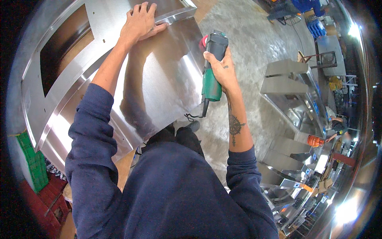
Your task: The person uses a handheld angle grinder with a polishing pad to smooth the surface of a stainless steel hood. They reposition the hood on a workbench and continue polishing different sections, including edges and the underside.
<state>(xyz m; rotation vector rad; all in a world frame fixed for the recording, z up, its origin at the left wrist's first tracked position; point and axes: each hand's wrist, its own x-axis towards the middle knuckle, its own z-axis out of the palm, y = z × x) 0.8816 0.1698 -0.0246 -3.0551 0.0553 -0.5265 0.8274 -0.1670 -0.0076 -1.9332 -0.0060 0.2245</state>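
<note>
A large sheet-metal piece (pixel 165 75), shiny with brushed and mirror-like areas, lies on a support in front of me. My left hand (pixel 141 22) rests on it near a raised rim (pixel 175 15) at the far side, fingers apart and thumb laid along the metal. My right hand (pixel 223 69) is wrapped round a green and black angle grinder (pixel 212 81), held upright along the sheet's right edge. A red disc (pixel 205 40) shows at the grinder's far end; whether it touches the metal I cannot tell. A dark cord (pixel 205 108) hangs from its near end.
A rectangular opening (pixel 65 49) cuts through the metal at the left. Green (pixel 34 159) and dark red crates stand at lower left. On the right are several sheet-metal housings (pixel 286 83) on the concrete floor (pixel 246 44), an orange cylinder (pixel 314 140), and another person (pixel 339 125) farther off.
</note>
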